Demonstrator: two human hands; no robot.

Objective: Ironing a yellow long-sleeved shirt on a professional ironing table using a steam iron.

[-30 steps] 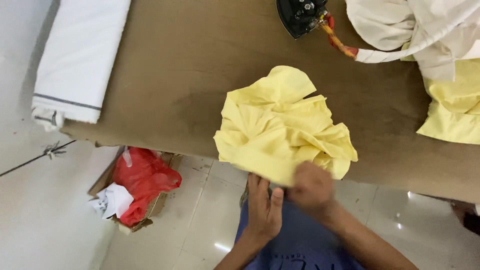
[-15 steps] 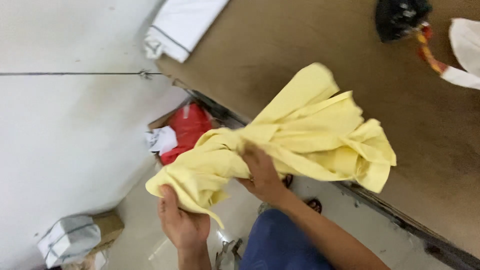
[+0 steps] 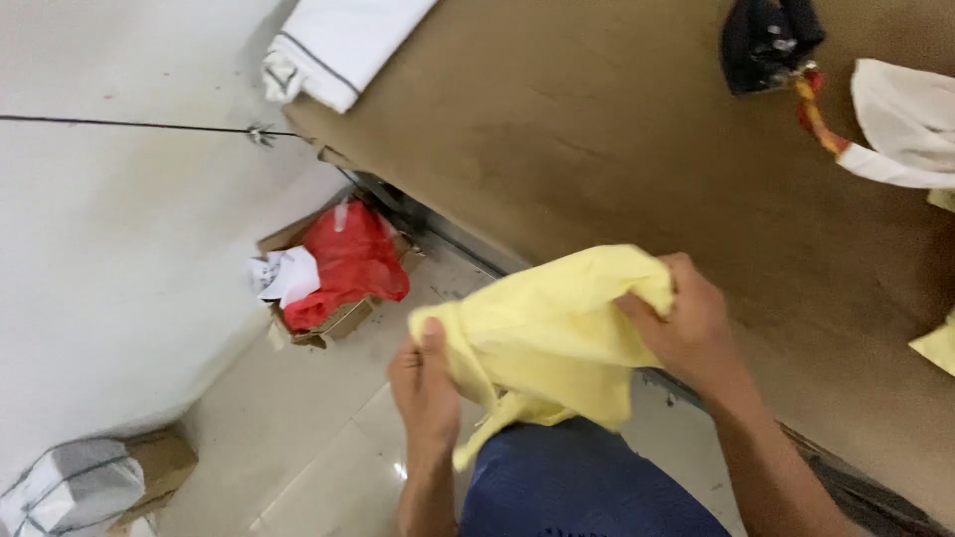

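A pale yellow garment (image 3: 545,338) hangs bunched between both of my hands, off the table's near edge and above my blue-clad lap. My left hand (image 3: 426,386) pinches its lower left corner with the thumb on top. My right hand (image 3: 684,320) grips the upper right part of the cloth, close to the brown table (image 3: 617,129). A loose strip of the garment dangles down between my hands.
A black iron (image 3: 768,38) with a red-and-yellow cord stands at the table's far side. White cloth (image 3: 910,124) lies at the right, a folded white fabric (image 3: 338,45) at the far left corner. On the floor sit a cardboard box holding red material (image 3: 343,264) and a wrapped bundle (image 3: 70,487).
The yellow garment has been lifted off the table and gathered smaller between my hands. My left hand has moved up and right; the view has swung left toward the floor.
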